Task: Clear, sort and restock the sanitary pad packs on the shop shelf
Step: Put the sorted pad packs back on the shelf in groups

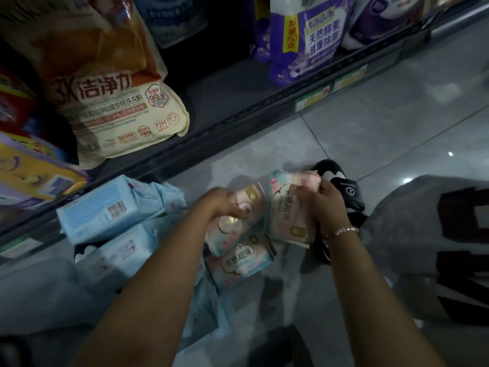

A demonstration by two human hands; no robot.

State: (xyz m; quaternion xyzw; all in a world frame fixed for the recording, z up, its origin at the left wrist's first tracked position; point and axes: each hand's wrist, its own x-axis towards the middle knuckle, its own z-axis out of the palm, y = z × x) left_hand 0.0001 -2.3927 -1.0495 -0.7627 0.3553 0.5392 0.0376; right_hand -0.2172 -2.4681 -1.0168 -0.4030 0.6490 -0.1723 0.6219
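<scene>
Several pink sanitary pad packs lie on the grey tiled floor in front of the bottom shelf. My right hand [325, 205] grips an upright pink pack [287, 207] by its right edge. My left hand [225, 205] has its fingers curled over another pink pack [232, 223] beside it. A third pink pack [240, 260] lies flat just below them. Light blue pad packs [105, 207] are piled at the left against the shelf base, with one more blue pack [127, 250] under them.
The dark bottom shelf [225, 96] holds an orange-and-cream detergent bag [111, 102] at left and purple-white bags [309, 41] at right, with a bare gap between. A black sandal [344, 192] and a grey-clad knee [423, 221] are at right.
</scene>
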